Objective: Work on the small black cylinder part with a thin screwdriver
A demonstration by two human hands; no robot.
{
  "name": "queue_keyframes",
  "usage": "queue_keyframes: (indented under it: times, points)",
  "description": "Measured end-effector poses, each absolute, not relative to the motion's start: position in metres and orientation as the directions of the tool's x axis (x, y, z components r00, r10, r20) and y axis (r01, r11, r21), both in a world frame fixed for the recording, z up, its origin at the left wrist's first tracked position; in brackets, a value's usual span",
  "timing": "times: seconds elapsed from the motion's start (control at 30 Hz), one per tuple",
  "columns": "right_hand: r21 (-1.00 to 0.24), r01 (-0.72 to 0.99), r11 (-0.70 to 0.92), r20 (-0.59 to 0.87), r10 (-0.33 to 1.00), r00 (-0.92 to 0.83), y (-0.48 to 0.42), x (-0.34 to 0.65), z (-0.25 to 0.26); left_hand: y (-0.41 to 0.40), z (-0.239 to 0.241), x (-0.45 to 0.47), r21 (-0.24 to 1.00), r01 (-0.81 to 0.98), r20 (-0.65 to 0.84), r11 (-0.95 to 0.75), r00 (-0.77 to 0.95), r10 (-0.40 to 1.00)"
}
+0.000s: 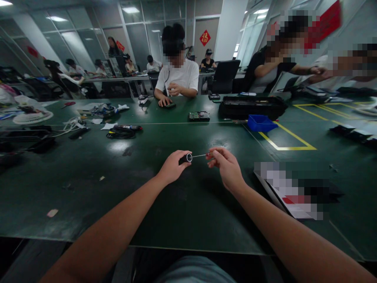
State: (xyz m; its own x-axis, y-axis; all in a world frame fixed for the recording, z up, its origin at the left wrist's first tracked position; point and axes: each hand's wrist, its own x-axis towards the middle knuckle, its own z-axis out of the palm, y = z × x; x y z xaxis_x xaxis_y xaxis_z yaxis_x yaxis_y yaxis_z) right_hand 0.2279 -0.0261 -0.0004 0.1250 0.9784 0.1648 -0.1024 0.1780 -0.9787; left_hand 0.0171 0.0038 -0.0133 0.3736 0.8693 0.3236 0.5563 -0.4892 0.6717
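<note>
My left hand is closed around a small black cylinder with a round silver-rimmed end, held just above the dark green table. My right hand pinches the near end of a thin silvery wire or rod. The wire's far end reaches the cylinder's round opening. Both hands hover over the middle of the table, a short gap apart.
A blue bin and a long black case sit at the far right, by yellow floor-tape lines. A circuit board and black cables lie farther back. Papers lie right of my right arm. Other people sit across the table.
</note>
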Motion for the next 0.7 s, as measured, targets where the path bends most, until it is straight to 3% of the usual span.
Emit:
queue_keyframes:
  times: [0.37, 0.7]
  points:
    - [-0.987, 0.028, 0.161, 0.163, 0.965, 0.205, -0.0222, 0.2302, -0.0053, 0.0046, -0.0134, 0.0157, 0.646, 0.546, 0.359, -0.533, 0.399, 0.844]
    - [-0.882, 0.435, 0.180, 0.266, 0.953, 0.145, -0.0288, 0.2343, -0.0003, 0.0050, -0.0131, 0.0138, 0.651, 0.546, 0.348, -0.528, 0.403, 0.847]
